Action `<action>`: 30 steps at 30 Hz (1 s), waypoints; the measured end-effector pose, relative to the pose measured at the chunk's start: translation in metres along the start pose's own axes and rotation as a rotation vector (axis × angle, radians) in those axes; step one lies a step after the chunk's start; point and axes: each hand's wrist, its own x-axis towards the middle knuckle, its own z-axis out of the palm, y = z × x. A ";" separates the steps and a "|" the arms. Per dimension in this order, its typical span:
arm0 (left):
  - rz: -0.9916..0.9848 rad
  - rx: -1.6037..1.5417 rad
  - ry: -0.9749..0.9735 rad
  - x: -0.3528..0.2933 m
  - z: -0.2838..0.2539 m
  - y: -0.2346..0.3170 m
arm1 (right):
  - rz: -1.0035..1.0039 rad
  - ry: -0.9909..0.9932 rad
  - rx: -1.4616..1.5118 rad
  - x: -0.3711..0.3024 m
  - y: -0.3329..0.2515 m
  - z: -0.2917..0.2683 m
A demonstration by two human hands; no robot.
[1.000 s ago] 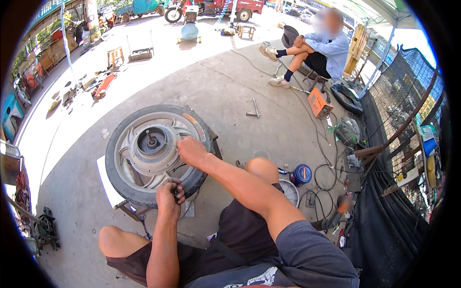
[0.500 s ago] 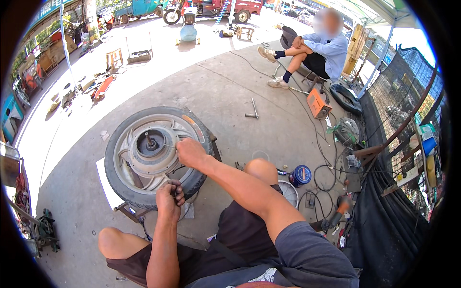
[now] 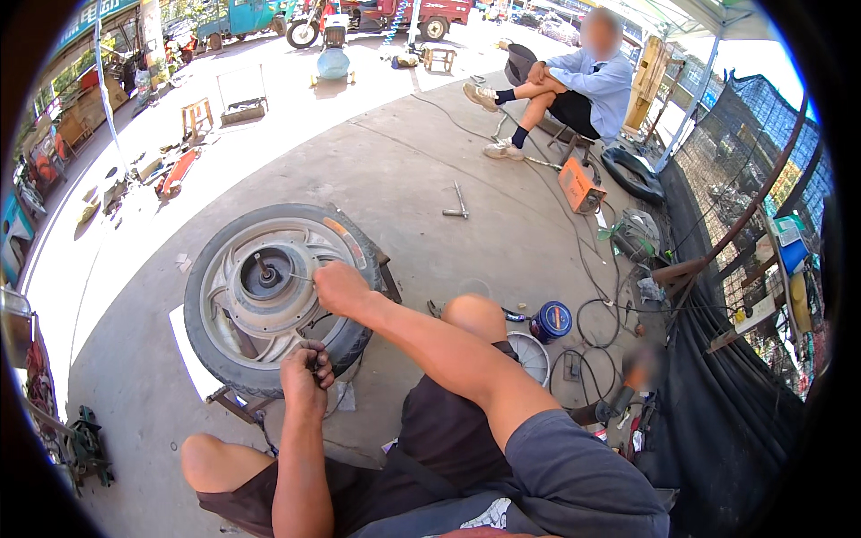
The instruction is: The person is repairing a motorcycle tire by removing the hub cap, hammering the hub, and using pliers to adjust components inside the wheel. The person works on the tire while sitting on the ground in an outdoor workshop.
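A motorcycle-type wheel (image 3: 240, 235) with a black tyre and a pale spoked hub rests flat on a low frame in front of me. A short metal axle (image 3: 266, 272) rises from its dark centre. My right hand (image 3: 343, 290) is closed over the hub's right side, pinching a thin pale rod or wire (image 3: 303, 278) that points towards the axle. At the near edge of the tyre, my left hand (image 3: 305, 375) is curled with fingers closed around something small and dark, mostly hidden. A dark cable shows on the wheel between the hands.
A T-shaped wrench (image 3: 458, 204) lies on the concrete beyond the wheel. To my right are a blue tin (image 3: 551, 321), loose cables, an angle grinder (image 3: 619, 403) and an orange box machine (image 3: 581, 188). Farther off, a person (image 3: 578, 85) sits on a stool.
The whole view has shifted slightly, moving the surroundings left in the picture. Both hands keep nearly the same places on the wheel and stay closed.
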 end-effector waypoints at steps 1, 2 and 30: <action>0.003 0.002 -0.002 0.000 0.000 0.001 | -0.004 0.012 0.009 0.001 0.001 0.003; 0.006 0.004 -0.004 0.001 0.000 0.001 | -0.008 0.024 0.018 0.002 0.003 0.005; -0.004 -0.056 -0.028 -0.001 -0.003 0.005 | 0.083 0.065 0.128 -0.005 0.002 0.004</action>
